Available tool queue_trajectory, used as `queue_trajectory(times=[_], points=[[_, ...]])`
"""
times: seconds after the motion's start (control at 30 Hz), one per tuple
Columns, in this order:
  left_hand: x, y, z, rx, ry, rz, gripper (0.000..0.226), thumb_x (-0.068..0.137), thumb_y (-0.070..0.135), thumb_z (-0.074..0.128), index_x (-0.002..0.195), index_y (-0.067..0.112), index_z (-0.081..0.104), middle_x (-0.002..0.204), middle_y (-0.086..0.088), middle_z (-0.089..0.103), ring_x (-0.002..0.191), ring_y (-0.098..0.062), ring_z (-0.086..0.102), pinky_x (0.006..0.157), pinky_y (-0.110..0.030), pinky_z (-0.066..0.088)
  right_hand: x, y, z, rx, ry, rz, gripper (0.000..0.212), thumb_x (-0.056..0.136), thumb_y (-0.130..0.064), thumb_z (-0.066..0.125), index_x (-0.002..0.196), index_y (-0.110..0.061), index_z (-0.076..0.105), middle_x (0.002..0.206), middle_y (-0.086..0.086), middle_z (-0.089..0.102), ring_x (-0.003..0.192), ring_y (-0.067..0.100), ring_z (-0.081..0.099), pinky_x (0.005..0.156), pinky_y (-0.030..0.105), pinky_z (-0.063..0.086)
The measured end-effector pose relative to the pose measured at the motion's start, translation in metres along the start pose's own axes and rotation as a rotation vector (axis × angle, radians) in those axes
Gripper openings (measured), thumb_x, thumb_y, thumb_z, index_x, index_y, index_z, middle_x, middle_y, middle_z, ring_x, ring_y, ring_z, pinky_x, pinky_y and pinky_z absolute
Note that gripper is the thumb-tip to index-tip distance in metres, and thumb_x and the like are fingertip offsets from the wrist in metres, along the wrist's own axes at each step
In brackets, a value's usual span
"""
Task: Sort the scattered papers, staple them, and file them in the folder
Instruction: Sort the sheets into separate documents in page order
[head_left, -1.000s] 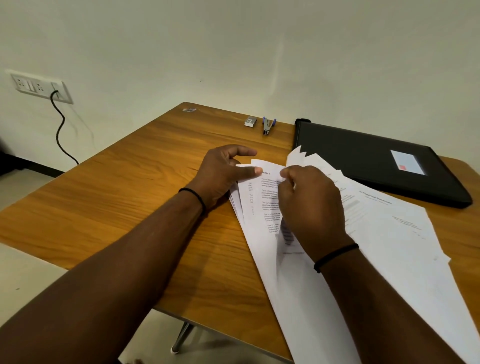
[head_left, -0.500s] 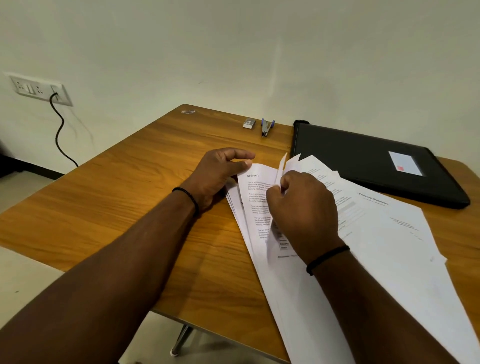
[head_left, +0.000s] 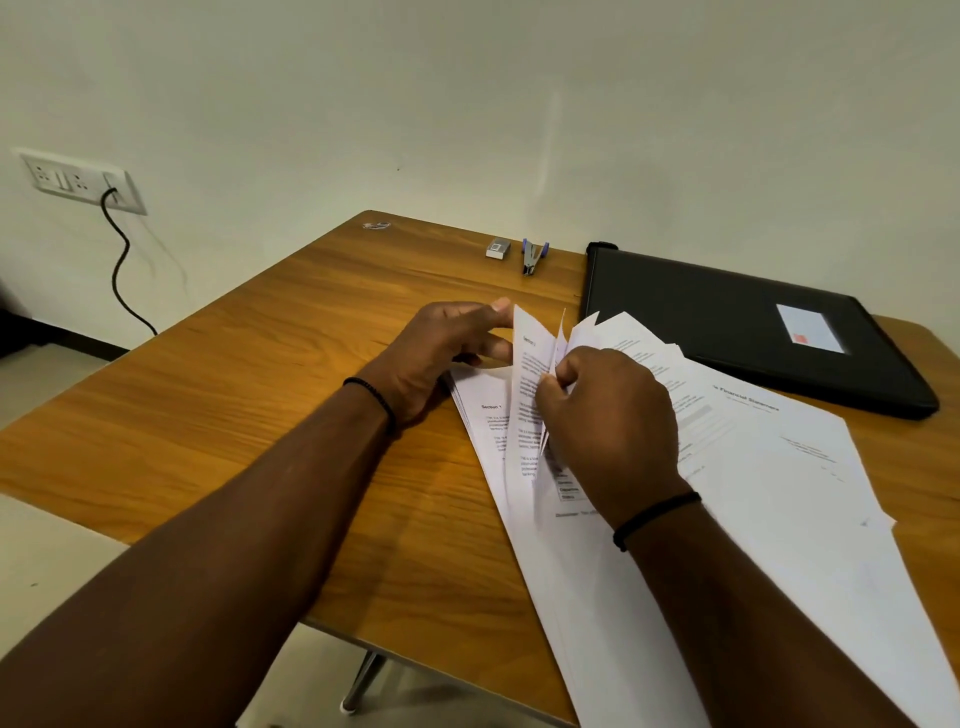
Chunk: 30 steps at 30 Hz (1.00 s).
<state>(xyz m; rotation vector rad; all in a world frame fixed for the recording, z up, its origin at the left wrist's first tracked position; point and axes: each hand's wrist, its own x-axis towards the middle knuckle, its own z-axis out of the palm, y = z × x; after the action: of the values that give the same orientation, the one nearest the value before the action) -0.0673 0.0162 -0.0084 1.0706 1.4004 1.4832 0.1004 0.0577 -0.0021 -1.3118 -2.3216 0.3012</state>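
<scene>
- Papers: one fanned pile on the table's near right part, overhanging the near edge. Sheet count cannot be told. Compared with half a second ago, a sheet headed "Section" now stands raised off the pile, and a further "Section 1" page is exposed beneath it.
- Right hand: fingers curled, pinching the lifted sheets' edges near the pile's far end; one black band at the wrist.
- Left hand: fingers loosely extended, fingertips touching the raised sheet's left face, palm beside the pile; since before, its thumb has lifted. One black wrist band.
- Folder: one, black, closed, flat at the far right edge, just beyond the papers.
- Stapler: one, at the far edge, beside one small staple box.
- Table: one, wooden.
</scene>
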Motion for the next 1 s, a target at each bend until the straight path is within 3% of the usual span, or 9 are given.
queue_trajectory(times=[0.13,0.2,0.3,0.37,0.57,0.67,0.8,0.9,1.0], points=[[-0.002,-0.002,0.006,0.052,-0.047,-0.033,0.036,0.091,0.028,0.065,0.107,-0.004,0.067,0.097,-0.011,0.076,0.085,-0.020,0.073,0.071,-0.028,0.056,0.003,0.002,0.000,-0.037,0.023,0.011,0.026,0.097,-0.045,0.055,0.102,-0.022,0.066,0.097,-0.002,0.068,0.074,0.013,0.056,0.070,0.022,0.041],[0.001,-0.006,0.008,0.141,0.002,-0.080,0.026,0.092,0.021,0.068,0.106,-0.001,0.068,0.094,-0.008,0.077,0.085,-0.020,0.075,0.071,-0.031,0.060,0.004,0.002,0.001,-0.041,0.035,0.012,0.025,0.097,-0.043,0.055,0.102,-0.021,0.067,0.095,-0.002,0.067,0.075,0.013,0.056,0.072,0.022,0.040],[0.008,-0.013,0.003,0.292,0.120,-0.089,0.018,0.090,0.020,0.072,0.100,0.006,0.073,0.094,-0.006,0.077,0.087,-0.021,0.075,0.083,-0.048,0.060,0.006,0.002,0.002,-0.047,0.040,-0.002,0.024,0.097,-0.042,0.055,0.101,-0.022,0.067,0.094,-0.001,0.067,0.074,0.012,0.055,0.071,0.022,0.040],[0.009,-0.014,-0.001,0.324,0.174,-0.095,0.016,0.088,0.020,0.073,0.095,0.005,0.074,0.093,-0.006,0.077,0.086,-0.023,0.075,0.084,-0.053,0.059,0.006,0.003,0.004,-0.057,0.059,-0.014,0.024,0.097,-0.042,0.055,0.100,-0.021,0.067,0.094,-0.001,0.068,0.073,0.012,0.055,0.070,0.022,0.040],[0.010,-0.019,0.002,0.261,0.229,-0.060,0.013,0.089,0.017,0.072,0.094,0.005,0.073,0.092,-0.007,0.077,0.085,-0.024,0.075,0.082,-0.052,0.060,0.011,0.001,0.008,-0.138,0.098,-0.049,0.024,0.097,-0.039,0.055,0.094,-0.018,0.068,0.080,-0.002,0.056,0.072,0.013,0.055,0.067,0.025,0.042],[0.005,-0.020,0.005,0.237,0.294,0.011,0.012,0.088,0.022,0.070,0.089,0.011,0.075,0.090,-0.007,0.077,0.084,-0.026,0.075,0.079,-0.054,0.060,0.007,-0.003,0.003,-0.218,0.126,-0.095,0.022,0.098,-0.035,0.053,0.092,-0.017,0.065,0.082,0.000,0.056,0.074,0.014,0.055,0.064,0.027,0.040],[-0.013,-0.006,0.005,0.597,0.630,0.138,0.025,0.094,0.031,0.062,0.086,0.009,0.070,0.083,-0.004,0.072,0.075,-0.021,0.068,0.068,-0.040,0.059,0.003,-0.010,0.000,-0.261,0.055,-0.126,0.022,0.099,-0.024,0.049,0.097,-0.011,0.067,0.092,0.005,0.064,0.084,0.021,0.062,0.065,0.028,0.042],[-0.032,0.015,0.002,0.748,0.805,0.309,0.031,0.099,0.031,0.054,0.075,0.011,0.059,0.069,0.004,0.056,0.060,-0.012,0.052,0.051,-0.022,0.034,-0.003,-0.018,0.003,-0.227,-0.027,-0.145,0.036,0.101,-0.039,0.044,0.096,-0.012,0.067,0.093,0.004,0.066,0.087,0.022,0.065,0.069,0.031,0.046],[-0.053,0.040,-0.006,0.791,0.926,0.543,0.026,0.100,0.027,0.053,0.082,0.012,0.065,0.067,-0.003,0.061,0.058,-0.015,0.050,0.053,-0.025,0.029,-0.010,-0.022,0.000,-0.160,-0.042,-0.125,0.041,0.102,-0.045,0.041,0.098,-0.013,0.066,0.094,0.003,0.065,0.088,0.022,0.063,0.071,0.031,0.045]])
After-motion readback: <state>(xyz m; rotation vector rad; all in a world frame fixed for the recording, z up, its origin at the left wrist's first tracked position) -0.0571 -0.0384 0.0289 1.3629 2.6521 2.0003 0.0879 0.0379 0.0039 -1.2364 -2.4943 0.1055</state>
